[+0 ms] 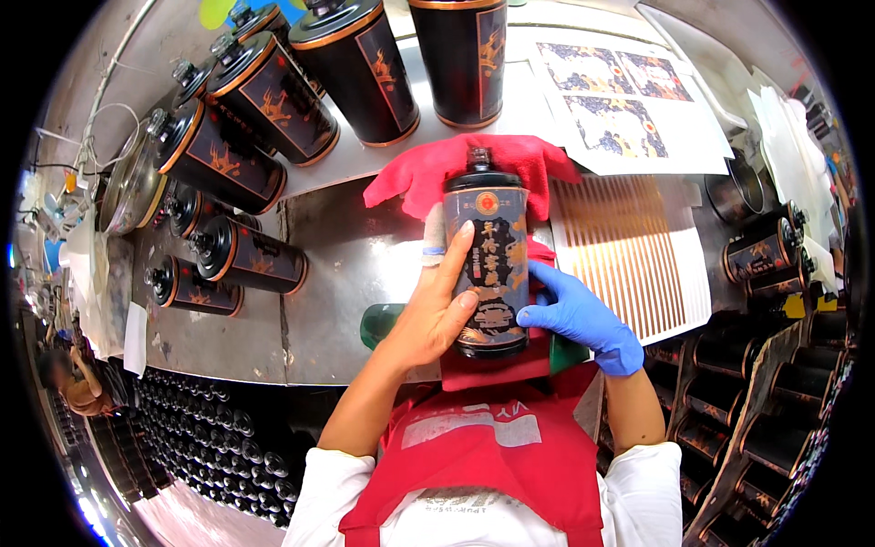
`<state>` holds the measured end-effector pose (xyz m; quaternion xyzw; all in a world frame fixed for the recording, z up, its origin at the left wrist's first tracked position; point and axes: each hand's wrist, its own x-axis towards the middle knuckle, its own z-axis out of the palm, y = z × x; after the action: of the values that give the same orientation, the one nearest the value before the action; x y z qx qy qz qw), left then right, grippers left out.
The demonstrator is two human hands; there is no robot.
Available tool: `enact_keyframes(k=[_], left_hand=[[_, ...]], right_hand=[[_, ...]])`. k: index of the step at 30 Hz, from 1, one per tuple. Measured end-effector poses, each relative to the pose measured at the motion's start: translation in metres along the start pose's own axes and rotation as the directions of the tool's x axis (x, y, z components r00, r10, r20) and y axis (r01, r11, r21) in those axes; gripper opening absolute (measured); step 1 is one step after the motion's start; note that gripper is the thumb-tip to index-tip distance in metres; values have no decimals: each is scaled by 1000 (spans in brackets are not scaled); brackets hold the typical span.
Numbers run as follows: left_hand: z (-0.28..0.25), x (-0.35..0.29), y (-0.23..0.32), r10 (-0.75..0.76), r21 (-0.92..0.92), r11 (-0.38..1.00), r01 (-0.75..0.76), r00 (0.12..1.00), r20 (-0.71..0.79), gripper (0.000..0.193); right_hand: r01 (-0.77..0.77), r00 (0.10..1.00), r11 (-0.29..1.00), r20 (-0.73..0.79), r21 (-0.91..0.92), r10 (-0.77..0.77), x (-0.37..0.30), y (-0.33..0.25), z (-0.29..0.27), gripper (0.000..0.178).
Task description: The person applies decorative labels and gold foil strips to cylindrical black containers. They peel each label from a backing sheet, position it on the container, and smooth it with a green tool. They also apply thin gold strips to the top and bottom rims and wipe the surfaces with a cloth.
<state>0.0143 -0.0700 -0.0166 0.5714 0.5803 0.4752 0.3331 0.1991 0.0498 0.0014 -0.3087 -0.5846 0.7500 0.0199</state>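
Observation:
Between my two hands is a black bottle (492, 264) with gold and orange decoration and a dark neck pointing away from me. My left hand (436, 305), bare except for a pale finger cover with a blue band, is closed on its left side, thumb and a finger on the front. In a blue glove, my right hand (583, 314) grips the lower right side, its thumb at the edge. Under and behind the bottle a red cloth (406, 178) is bunched up. A striped sheet (629, 260) in copper and white lies right of my hands.
Several similar black bottles (273, 100) stand at the left and back of the metal table (328, 301). White sheets with printed pictures (602, 100) lie at the back right. Racks of bottles (720, 392) are below right, and rows of bottles (214, 428) below left. A person (87, 387) is far left.

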Motion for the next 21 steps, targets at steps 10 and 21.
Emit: enact_keyframes(k=[10,21], left_hand=[[-1,-2,10,116,125,987,-105,989,-87,88],[6,0,29,-38,-3,999,37,999,-30,115]], right_hand=[[127,990,992,53,16,-128,-3,-2,-3,64],[171,963,982,-198,-86,-185,45,-34,-8,51]])
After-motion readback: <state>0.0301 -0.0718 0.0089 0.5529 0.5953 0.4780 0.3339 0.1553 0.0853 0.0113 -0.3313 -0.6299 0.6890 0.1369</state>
